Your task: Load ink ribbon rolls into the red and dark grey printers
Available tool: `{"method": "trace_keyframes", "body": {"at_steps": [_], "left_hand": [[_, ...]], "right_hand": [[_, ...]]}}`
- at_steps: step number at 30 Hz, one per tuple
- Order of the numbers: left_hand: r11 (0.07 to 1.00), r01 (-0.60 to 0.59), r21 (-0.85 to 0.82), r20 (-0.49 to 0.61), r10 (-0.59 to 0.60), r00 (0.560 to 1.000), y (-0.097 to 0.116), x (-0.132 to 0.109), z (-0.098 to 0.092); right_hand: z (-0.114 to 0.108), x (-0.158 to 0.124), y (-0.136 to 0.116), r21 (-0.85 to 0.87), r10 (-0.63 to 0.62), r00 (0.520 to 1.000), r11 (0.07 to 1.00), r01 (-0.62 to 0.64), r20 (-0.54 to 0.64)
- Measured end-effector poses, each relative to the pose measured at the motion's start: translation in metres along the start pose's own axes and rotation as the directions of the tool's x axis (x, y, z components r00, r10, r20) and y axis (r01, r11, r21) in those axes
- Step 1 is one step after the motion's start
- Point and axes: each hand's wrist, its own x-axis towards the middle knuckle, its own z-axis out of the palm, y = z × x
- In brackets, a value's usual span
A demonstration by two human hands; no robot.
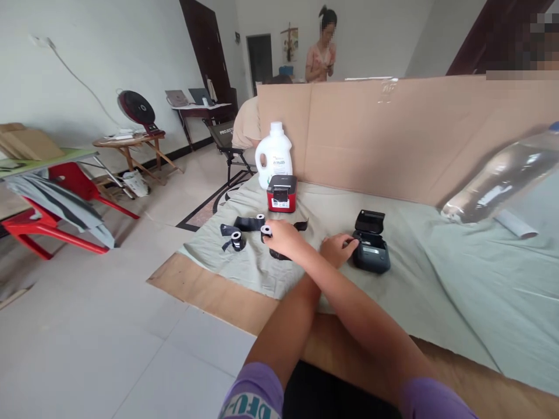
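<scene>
My forearms cross, the left one reaching right and the right one reaching left. My left hand point(337, 249) is at the left side of a small black label printer point(371, 260), with thumb and finger at its edge. The printer's lid point(370, 222) stands up. My right hand point(283, 240) grips a small black roll with a white core point(266, 231). Beside it lie another black roll point(237, 241) and an unrolled black strip point(248, 224) with a white-cored roll at its end. A dark object point(278, 255) under my right hand is partly hidden.
A red and black printer point(282, 195) stands before a white jug point(275, 157). Behind them rises a cardboard panel point(349, 134). At right lie a large clear bottle point(502, 174) and a pale tube point(517, 224). A person point(321, 61) stands beyond the panel; another sits behind the jug.
</scene>
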Motion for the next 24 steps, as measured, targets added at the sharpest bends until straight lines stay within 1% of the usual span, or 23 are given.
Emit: {"method": "trace_keyframes", "body": {"at_steps": [2, 3, 5, 6, 7, 9, 11, 12, 14, 16, 18, 20, 22, 23, 24], "left_hand": [[0.999, -0.036, 0.025, 0.013, 0.035, 0.999, -0.001, -0.001, -0.001], [0.998, -0.047, 0.030, 0.021, 0.047, 0.999, -0.002, -0.001, -0.002], [0.998, -0.058, 0.035, 0.037, 0.057, 0.998, -0.003, -0.002, -0.002], [0.998, -0.053, 0.035, 0.038, 0.052, 0.998, -0.003, -0.001, -0.003], [0.999, -0.043, 0.033, 0.029, 0.042, 0.999, -0.003, -0.001, -0.003], [1.000, -0.020, 0.016, 0.017, 0.020, 1.000, -0.002, 0.001, -0.002], [1.000, 0.004, -0.021, 0.036, -0.003, 0.999, -0.001, 0.003, -0.002], [0.999, 0.018, -0.043, 0.054, -0.015, 0.998, -0.001, 0.005, -0.001], [0.996, 0.043, -0.080, 0.087, -0.036, 0.996, -0.002, 0.008, 0.000], [0.994, 0.048, -0.102, 0.091, -0.039, 0.995, -0.005, 0.011, 0.003], [0.992, 0.039, -0.119, 0.083, -0.030, 0.996, -0.009, 0.012, 0.006], [0.990, 0.030, -0.141, 0.076, -0.020, 0.997, -0.012, 0.012, 0.009], [0.987, 0.008, -0.160, 0.059, 0.001, 0.998, -0.015, 0.011, 0.011], [0.987, -0.005, -0.161, 0.041, 0.011, 0.999, -0.016, 0.009, 0.011], [0.988, -0.010, -0.157, 0.013, 0.012, 1.000, -0.017, 0.008, 0.011]], "right_hand": [[0.024, 0.012, -0.008, -0.062, 0.028, 0.995, 0.998, -0.021, 0.099], [0.032, 0.016, -0.009, -0.076, 0.045, 0.990, 0.997, -0.035, 0.135], [0.038, 0.018, -0.006, -0.068, 0.064, 0.982, 0.996, -0.052, 0.177], [0.037, 0.019, -0.003, -0.043, 0.058, 0.983, 0.998, -0.052, 0.173], [0.033, 0.018, 0.002, -0.011, 0.049, 0.988, 0.999, -0.048, 0.144], [0.019, 0.017, 0.016, 0.041, 0.041, 0.999, 0.998, -0.042, 0.027], [0.003, 0.015, 0.034, 0.028, 0.034, 0.997, 0.999, -0.032, -0.066], [-0.004, 0.014, 0.043, -0.001, 0.031, 0.998, 1.000, -0.031, -0.063], [-0.013, 0.011, 0.060, -0.057, 0.020, 1.000, 0.998, -0.019, 0.017], [-0.014, 0.010, 0.072, -0.085, 0.011, 0.997, 0.996, -0.005, 0.079], [-0.011, 0.009, 0.080, -0.093, -0.002, 0.998, 0.996, 0.009, 0.070], [-0.008, 0.008, 0.084, -0.071, -0.005, 1.000, 0.997, 0.007, 0.030], [-0.010, 0.005, 0.088, 0.031, 0.030, 0.999, 0.999, -0.029, -0.021], [-0.014, 0.002, 0.090, 0.131, 0.064, 0.997, 0.990, -0.058, -0.044], [-0.019, -0.004, 0.093, 0.262, 0.100, 0.993, 0.961, -0.082, -0.058]]}}
